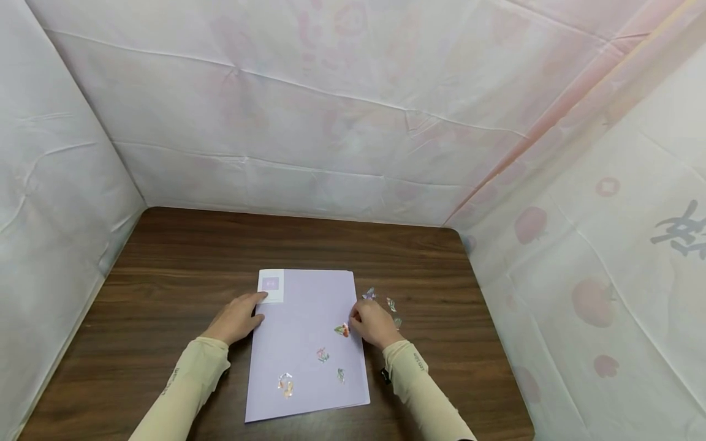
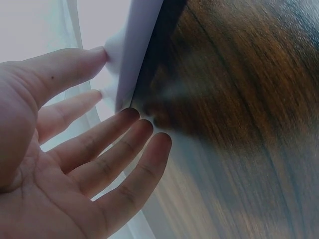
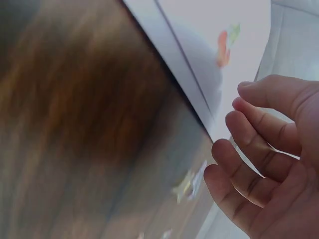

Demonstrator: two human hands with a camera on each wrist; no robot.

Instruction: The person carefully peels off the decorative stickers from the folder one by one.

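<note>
Head view: the folder [image 1: 306, 343] lies mid-table [image 1: 165, 275], long axis running away from the person. The left hand [image 1: 236, 318] rests flat on its left edge. The right hand [image 1: 375, 323] is at its right edge, fingertips just beside the red sticker [image 1: 342, 330]; loose stickers [image 1: 380, 301] lie right of the folder.

Left wrist view: left fingers [image 2: 124, 144] straight, touching the folder's edge [image 2: 137, 50].

Right wrist view: right fingers [image 3: 254, 149] loosely curled, holding nothing, sticker [image 3: 224, 45] just beyond them on the folder.

Matt lilac plastic folder [image 1: 306, 343] under both hands; glossy stickers [image 1: 380, 302] beside; dark wood-grain counter [image 1: 182, 269], smooth; creased sheeting [image 1: 331, 122] behind.
</note>
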